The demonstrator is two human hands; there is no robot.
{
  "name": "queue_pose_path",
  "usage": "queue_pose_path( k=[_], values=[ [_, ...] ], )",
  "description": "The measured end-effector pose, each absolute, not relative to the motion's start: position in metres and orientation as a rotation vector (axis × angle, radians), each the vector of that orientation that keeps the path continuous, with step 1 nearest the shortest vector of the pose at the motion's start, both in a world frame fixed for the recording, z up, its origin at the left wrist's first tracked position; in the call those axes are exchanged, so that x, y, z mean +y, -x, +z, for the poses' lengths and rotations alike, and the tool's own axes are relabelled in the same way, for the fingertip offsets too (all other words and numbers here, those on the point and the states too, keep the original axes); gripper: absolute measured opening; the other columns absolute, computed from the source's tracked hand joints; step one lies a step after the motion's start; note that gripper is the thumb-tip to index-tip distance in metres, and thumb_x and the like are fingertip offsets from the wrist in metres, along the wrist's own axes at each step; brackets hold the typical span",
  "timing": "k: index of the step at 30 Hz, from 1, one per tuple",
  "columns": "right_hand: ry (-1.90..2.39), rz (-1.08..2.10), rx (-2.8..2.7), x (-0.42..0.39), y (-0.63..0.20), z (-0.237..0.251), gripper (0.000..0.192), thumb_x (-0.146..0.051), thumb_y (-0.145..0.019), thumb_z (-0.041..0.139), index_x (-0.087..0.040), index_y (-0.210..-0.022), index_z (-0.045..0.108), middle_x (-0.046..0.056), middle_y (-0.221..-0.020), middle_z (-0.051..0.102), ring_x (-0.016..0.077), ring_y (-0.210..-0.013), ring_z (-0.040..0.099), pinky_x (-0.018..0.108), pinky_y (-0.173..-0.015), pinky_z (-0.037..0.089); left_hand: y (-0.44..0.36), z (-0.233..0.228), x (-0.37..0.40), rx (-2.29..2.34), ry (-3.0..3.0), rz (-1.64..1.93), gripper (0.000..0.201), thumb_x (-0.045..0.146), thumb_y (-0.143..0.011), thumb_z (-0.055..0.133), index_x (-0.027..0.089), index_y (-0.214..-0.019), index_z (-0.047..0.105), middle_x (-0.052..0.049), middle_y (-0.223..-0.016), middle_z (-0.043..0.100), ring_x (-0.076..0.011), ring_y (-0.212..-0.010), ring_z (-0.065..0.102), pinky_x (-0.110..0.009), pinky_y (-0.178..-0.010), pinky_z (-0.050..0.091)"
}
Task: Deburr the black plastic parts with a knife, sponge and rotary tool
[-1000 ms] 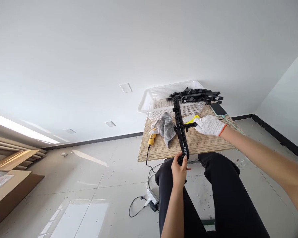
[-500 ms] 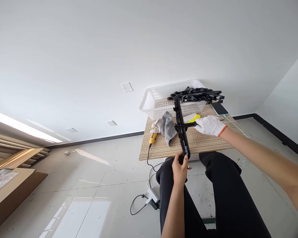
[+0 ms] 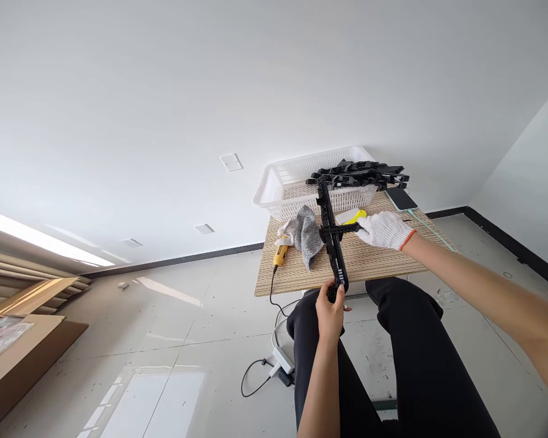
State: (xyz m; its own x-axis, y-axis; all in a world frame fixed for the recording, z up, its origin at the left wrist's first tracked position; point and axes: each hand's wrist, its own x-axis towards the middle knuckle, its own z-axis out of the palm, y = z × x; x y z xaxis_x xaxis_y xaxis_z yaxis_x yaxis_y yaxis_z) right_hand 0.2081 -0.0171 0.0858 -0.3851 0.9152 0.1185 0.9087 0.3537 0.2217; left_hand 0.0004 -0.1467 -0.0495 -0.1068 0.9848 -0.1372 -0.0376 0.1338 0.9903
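A long black plastic part [image 3: 329, 234] with a side arm is held over the near half of the wooden table [image 3: 276, 281]. My bare left hand [image 3: 330, 307] is closed round its lower end. In a white knit glove, my right hand [image 3: 383, 230] grips the end of the side arm. Just beyond the part lies a yellow-handled tool [image 3: 357, 216], partly hidden. A grey cloth [image 3: 309, 237] sits left of the part, beside a yellow corded tool [image 3: 280, 254] with a crumpled white glove [image 3: 287, 232] against it.
At the table's back stands a white plastic basket [image 3: 269, 190] with several similar black parts [image 3: 360, 173] piled at its right. A phone [image 3: 400, 199] on a cable lies at the right. A power strip [image 3: 283, 360] and cords are on the floor, left of my legs.
Both hands keep their hold on the black part, which stays almost in place. The whole view has shifted very slightly.
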Motion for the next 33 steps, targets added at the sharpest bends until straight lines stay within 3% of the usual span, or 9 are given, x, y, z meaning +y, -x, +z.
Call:
queue_pose_path(
  k=[19,33],
  values=[
    [-1.732,0.373,2.567,-0.015,-0.205,0.094,0.051,-0.044,-0.098,0.035,-0.015,-0.115,0.073,0.018,-0.079,0.074,0.0353,-0.077,0.072,0.034,-0.059,0.038,-0.002,-0.043,-0.149,1.316,-1.036,1.199,0.058,0.060,-0.083,0.068,0.015,-0.120,0.065,0.004,-0.067,0.050,-0.0089,-0.054,0.043,-0.027,-0.053,0.058],
    [-1.743,0.341,2.559,-0.017,-0.202,0.097,0.049,-0.043,-0.096,0.038,-0.014,-0.111,0.074,0.019,-0.079,0.074,0.0350,-0.078,0.072,0.037,-0.062,0.042,0.000,-0.045,-0.150,1.318,-1.066,1.193,0.058,0.061,-0.085,0.068,0.016,-0.122,0.066,-0.006,-0.089,0.063,-0.0117,-0.065,0.057,-0.027,-0.055,0.060]
  ],
)
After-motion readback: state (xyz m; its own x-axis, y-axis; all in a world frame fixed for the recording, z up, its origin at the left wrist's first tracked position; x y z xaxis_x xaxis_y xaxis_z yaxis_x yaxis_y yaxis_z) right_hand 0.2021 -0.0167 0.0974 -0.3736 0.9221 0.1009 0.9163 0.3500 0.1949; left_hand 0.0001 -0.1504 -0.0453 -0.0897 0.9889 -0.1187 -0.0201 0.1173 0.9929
